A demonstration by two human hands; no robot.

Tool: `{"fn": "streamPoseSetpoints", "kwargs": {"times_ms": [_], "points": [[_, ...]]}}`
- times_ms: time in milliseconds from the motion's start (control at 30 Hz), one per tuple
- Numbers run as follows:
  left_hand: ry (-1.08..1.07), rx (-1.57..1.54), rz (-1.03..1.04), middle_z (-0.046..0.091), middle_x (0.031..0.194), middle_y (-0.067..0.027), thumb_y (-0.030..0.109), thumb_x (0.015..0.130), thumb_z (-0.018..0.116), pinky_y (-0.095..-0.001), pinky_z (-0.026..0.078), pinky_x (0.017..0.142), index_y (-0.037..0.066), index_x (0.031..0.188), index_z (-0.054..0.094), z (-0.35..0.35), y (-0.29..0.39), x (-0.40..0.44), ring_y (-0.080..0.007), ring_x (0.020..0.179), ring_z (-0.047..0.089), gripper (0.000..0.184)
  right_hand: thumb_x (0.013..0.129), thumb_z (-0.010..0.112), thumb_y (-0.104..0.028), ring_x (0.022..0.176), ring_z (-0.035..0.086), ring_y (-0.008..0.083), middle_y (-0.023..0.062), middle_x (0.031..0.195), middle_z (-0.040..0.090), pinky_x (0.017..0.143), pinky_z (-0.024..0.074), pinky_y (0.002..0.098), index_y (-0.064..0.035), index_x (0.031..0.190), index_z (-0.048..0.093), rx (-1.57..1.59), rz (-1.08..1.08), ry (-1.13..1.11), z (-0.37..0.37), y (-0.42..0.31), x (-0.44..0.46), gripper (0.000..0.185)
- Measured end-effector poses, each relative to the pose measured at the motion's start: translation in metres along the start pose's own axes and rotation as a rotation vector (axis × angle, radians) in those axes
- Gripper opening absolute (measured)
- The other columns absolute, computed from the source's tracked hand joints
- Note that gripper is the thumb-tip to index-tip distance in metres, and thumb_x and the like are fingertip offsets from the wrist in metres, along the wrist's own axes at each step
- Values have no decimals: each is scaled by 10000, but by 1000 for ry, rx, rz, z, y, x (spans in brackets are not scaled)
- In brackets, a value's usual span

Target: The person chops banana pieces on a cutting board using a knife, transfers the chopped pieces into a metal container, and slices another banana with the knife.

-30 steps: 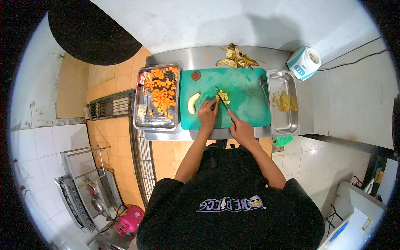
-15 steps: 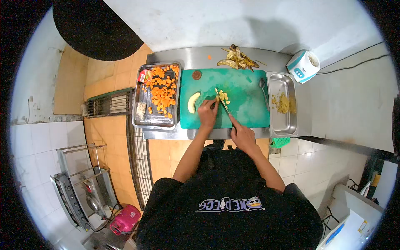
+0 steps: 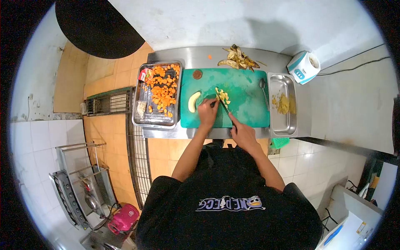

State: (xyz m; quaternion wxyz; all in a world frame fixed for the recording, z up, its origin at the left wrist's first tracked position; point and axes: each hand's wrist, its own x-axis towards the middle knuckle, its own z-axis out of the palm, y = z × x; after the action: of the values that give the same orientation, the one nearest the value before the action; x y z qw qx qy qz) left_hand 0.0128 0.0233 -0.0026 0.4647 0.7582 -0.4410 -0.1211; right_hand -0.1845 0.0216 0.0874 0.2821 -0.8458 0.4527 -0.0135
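My right hand (image 3: 243, 134) is closed on the handle of a knife (image 3: 223, 104), whose blade slants up and left over the green cutting board (image 3: 246, 112). Close to the left side of the blade, my left hand (image 3: 207, 111) has its fingers bent together around a banana piece, mostly hidden beneath them. Small cut banana pieces (image 3: 224, 96) lie at the blade's right side. A peeled banana (image 3: 193, 102) rests on the board left of my left hand. Near the board's upper left corner is a round brown item (image 3: 197, 74).
A metal tray (image 3: 136, 106) of cut carrots stands at the left. To the right are a spoon (image 3: 262, 84), a steel pan (image 3: 283, 130) with yellow mash and a white-and-teal appliance (image 3: 304, 67). Banana peels (image 3: 238, 58) lie behind the board.
The view has shifted slightly. Both hands stay in nearly the same place on the board, with the knife beside the left fingers.
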Motion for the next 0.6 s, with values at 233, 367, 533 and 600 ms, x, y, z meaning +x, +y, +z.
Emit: {"fn": "streamPoseSetpoints", "kwargs": {"times_ms": [233, 367, 533, 600], "points": [[22, 24, 0, 721, 865, -173, 155, 843, 798, -415, 556, 659, 29, 934, 794, 6, -4, -1, -340, 711, 705, 156, 955, 547, -205, 735, 698, 447, 240, 849, 716, 707, 552, 590, -255, 1591, 382, 24, -6, 36, 15, 1, 30, 659], [33, -17, -5, 720, 862, -180, 171, 844, 800, -424, 554, 666, 32, 930, 797, 2, 2, 1, -343, 707, 700, 163, 952, 551, -196, 737, 696, 447, 237, 848, 716, 710, 551, 588, -281, 1593, 376, 40, -4, -2, 14, 9, 15, 670], [26, 40, 5, 717, 853, -187, 182, 852, 795, -424, 553, 666, 28, 929, 798, 3, -1, 3, -342, 703, 698, 172, 949, 560, -190, 742, 697, 445, 239, 856, 718, 704, 547, 590, -278, 1590, 378, 18, -1, -27, -10, 3, 2, 673], [14, 61, -12, 715, 849, -189, 186, 854, 794, -423, 553, 665, 27, 929, 798, 4, 2, 0, -341, 704, 700, 176, 949, 560, -192, 744, 698, 445, 241, 858, 718, 702, 546, 591, -272, 1592, 375, 46, -23, 20, -6, 4, 8, 674]]}}
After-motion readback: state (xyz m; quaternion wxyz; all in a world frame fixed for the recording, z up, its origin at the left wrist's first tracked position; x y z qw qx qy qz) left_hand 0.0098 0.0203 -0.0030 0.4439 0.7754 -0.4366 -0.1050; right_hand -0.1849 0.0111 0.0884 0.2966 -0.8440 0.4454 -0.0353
